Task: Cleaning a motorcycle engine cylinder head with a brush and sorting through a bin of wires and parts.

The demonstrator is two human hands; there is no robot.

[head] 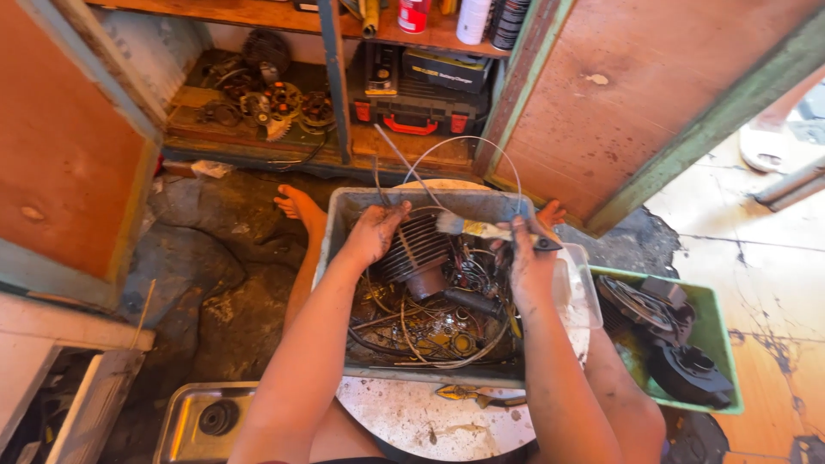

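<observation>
Left hand [375, 230] grips a finned cylinder [414, 249], right hand [528, 258] clasps a paintbrush [490, 229], amid tangled wires [430, 331].

Repair workshop: engine parts [275, 103], toolcase [412, 107], spray cans [473, 19].

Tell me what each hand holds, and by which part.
Right hand grips a pale-handled paintbrush by its handle end. Left hand rests on the dark finned metal engine cylinder; a firm grasp cannot be told.

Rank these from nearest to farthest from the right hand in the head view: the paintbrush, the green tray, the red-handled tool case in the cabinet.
1. The paintbrush, held in the right hand.
2. The green tray, beside the right forearm, on the floor to the right.
3. The red-handled tool case, farthest, up in the cabinet beyond the grey bin.
</observation>
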